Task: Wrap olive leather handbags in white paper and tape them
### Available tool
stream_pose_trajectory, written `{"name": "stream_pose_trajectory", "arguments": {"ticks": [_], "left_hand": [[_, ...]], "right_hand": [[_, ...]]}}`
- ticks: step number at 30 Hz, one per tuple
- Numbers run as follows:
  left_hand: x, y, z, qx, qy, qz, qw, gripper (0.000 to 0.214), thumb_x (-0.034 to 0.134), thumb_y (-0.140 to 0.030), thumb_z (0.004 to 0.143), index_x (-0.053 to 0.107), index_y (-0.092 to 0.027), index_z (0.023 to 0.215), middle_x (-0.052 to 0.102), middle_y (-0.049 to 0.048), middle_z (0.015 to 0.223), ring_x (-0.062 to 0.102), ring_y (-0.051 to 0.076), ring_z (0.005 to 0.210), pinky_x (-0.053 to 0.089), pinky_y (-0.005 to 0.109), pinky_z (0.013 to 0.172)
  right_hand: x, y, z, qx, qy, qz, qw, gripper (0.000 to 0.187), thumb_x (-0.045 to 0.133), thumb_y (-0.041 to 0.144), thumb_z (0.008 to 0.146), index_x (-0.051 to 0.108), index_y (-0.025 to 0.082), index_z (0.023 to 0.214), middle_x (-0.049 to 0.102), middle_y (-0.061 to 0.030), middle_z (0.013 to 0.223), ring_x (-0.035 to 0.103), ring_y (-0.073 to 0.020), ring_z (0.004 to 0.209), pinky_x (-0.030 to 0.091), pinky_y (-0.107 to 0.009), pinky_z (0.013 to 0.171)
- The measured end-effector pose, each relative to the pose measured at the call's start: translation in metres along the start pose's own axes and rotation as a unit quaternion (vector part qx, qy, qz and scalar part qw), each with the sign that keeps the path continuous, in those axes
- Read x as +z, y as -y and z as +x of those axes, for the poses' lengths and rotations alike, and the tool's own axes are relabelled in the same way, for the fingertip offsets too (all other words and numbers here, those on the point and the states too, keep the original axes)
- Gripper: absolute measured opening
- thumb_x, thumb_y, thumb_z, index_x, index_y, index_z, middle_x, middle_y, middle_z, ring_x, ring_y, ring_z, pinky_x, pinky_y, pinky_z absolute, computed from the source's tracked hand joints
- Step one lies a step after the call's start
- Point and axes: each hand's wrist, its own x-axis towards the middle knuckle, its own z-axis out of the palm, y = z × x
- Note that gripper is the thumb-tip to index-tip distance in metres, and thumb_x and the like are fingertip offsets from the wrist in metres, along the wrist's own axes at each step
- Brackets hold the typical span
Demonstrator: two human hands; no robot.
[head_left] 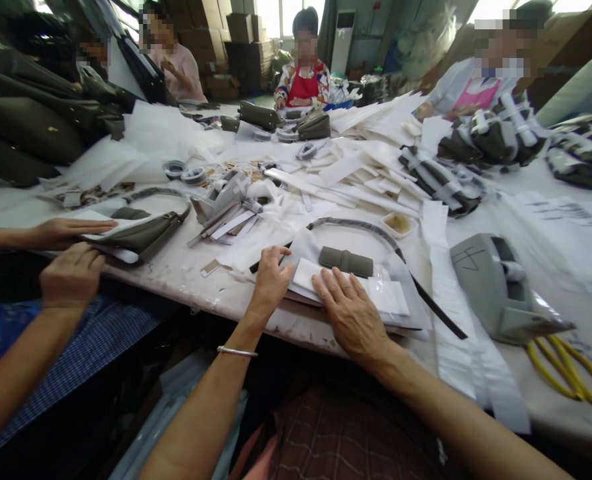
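Note:
In the head view, my right hand (353, 320) lies with fingers spread flat on a folded white paper strip (393, 298) near the table's front edge. Beneath the strip is a flat handbag (349, 260), dark grey-green, partly wrapped in white sheet. Its dark strap (371, 230) arches behind it, and one loose end trails to the right. At the bag's left side my left hand (272, 283) has its fingers bent and drawn together by the strap and sheet edge. What sits between those fingers is hidden.
Yellow-handled scissors (569, 370) and a grey tape dispenser (501, 287) are on the right. A small dish (397, 223) stands behind the bag. Paper strips (346, 173) and tape rolls (175, 169) cover the middle. A co-worker's hands (73, 273) handle another bag (149, 233) at left; several people sit around.

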Motion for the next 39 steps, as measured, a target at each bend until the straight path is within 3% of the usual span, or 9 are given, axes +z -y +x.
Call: {"name": "stream_pose_trajectory", "arguments": {"ticks": [5, 11, 16, 19, 21, 25, 29, 34, 39], "left_hand": [[-0.011, -0.011, -0.001, -0.035, 0.075, -0.011, 0.997, 0.032, 0.056, -0.010, 0.080, 0.062, -0.019, 0.110, 0.062, 0.0082, 0.113, 0.059, 0.021, 0.105, 0.046, 0.040, 0.101], [-0.013, -0.011, -0.031, -0.004, 0.107, -0.018, 0.994, 0.030, 0.058, -0.016, 0.085, 0.064, -0.021, 0.114, 0.060, 0.0076, 0.117, 0.058, 0.021, 0.114, 0.044, 0.038, 0.106], [-0.020, -0.018, -0.050, 0.183, 0.030, 0.119, 0.975, 0.033, 0.057, -0.024, 0.093, 0.061, -0.020, 0.125, 0.042, 0.0139, 0.149, 0.043, 0.030, 0.137, 0.038, 0.049, 0.112], [-0.027, -0.020, -0.052, 0.361, 0.110, 0.163, 0.911, 0.040, 0.053, -0.023, 0.096, 0.054, -0.022, 0.136, 0.048, 0.0110, 0.148, 0.038, 0.028, 0.142, 0.036, 0.049, 0.115], [-0.026, -0.012, -0.053, 0.425, 0.165, 0.161, 0.875, 0.044, 0.048, -0.018, 0.097, 0.048, -0.019, 0.141, 0.056, 0.0101, 0.142, 0.045, 0.023, 0.138, 0.041, 0.043, 0.113], [-0.014, 0.011, -0.058, 0.430, 0.128, 0.150, 0.881, 0.044, 0.041, -0.010, 0.098, 0.049, -0.016, 0.140, 0.062, 0.0105, 0.135, 0.054, 0.019, 0.129, 0.047, 0.039, 0.109], [-0.008, 0.014, -0.065, 0.431, 0.078, 0.165, 0.884, 0.043, 0.038, -0.008, 0.098, 0.052, -0.016, 0.138, 0.064, 0.0102, 0.132, 0.056, 0.020, 0.128, 0.045, 0.042, 0.110], [-0.020, 0.006, -0.062, 0.461, 0.119, 0.255, 0.842, 0.041, 0.043, -0.013, 0.098, 0.051, -0.014, 0.138, 0.062, 0.0110, 0.135, 0.056, 0.026, 0.127, 0.045, 0.048, 0.108], [-0.020, 0.015, -0.052, 0.506, 0.107, 0.253, 0.818, 0.039, 0.043, -0.012, 0.098, 0.054, -0.015, 0.135, 0.066, 0.0096, 0.129, 0.062, 0.022, 0.118, 0.051, 0.037, 0.098]], "right_hand": [[-0.002, 0.008, -0.001, 0.035, -0.020, -0.004, 0.999, 0.057, 0.051, 0.014, 0.092, 0.042, 0.012, 0.148, 0.044, -0.0187, 0.151, 0.038, -0.0393, 0.139, 0.032, -0.058, 0.111], [0.000, -0.007, -0.019, -0.008, -0.052, 0.000, 0.999, 0.057, 0.050, 0.013, 0.094, 0.042, 0.027, 0.149, 0.050, -0.0116, 0.148, 0.044, -0.0347, 0.135, 0.035, -0.055, 0.109], [0.005, -0.013, -0.024, -0.026, -0.058, 0.007, 0.998, 0.055, 0.048, 0.013, 0.095, 0.044, 0.027, 0.148, 0.052, -0.0118, 0.146, 0.044, -0.0347, 0.136, 0.035, -0.055, 0.109], [0.006, -0.011, -0.021, -0.022, -0.057, 0.012, 0.998, 0.048, 0.048, 0.015, 0.096, 0.049, 0.023, 0.143, 0.053, -0.0124, 0.145, 0.045, -0.0349, 0.135, 0.035, -0.055, 0.109], [0.005, -0.010, -0.019, -0.019, -0.055, 0.011, 0.998, 0.044, 0.046, 0.014, 0.096, 0.053, 0.021, 0.139, 0.053, -0.0125, 0.145, 0.045, -0.0349, 0.134, 0.034, -0.055, 0.109], [0.003, -0.010, -0.017, -0.013, -0.045, 0.010, 0.999, 0.045, 0.043, 0.014, 0.097, 0.051, 0.019, 0.141, 0.052, -0.0134, 0.146, 0.042, -0.0348, 0.136, 0.032, -0.055, 0.111], [0.003, -0.011, -0.017, -0.023, -0.036, 0.027, 0.999, 0.046, 0.042, 0.010, 0.095, 0.051, 0.015, 0.140, 0.052, -0.0139, 0.146, 0.040, -0.0329, 0.138, 0.029, -0.054, 0.113], [0.003, -0.011, -0.018, -0.019, -0.039, 0.041, 0.998, 0.046, 0.043, 0.010, 0.095, 0.052, 0.014, 0.139, 0.053, -0.0139, 0.145, 0.041, -0.0309, 0.138, 0.029, -0.050, 0.114], [0.002, -0.008, -0.018, -0.012, -0.043, 0.042, 0.998, 0.045, 0.041, 0.010, 0.096, 0.052, 0.014, 0.139, 0.053, -0.0136, 0.144, 0.042, -0.0310, 0.137, 0.028, -0.050, 0.114]]}}
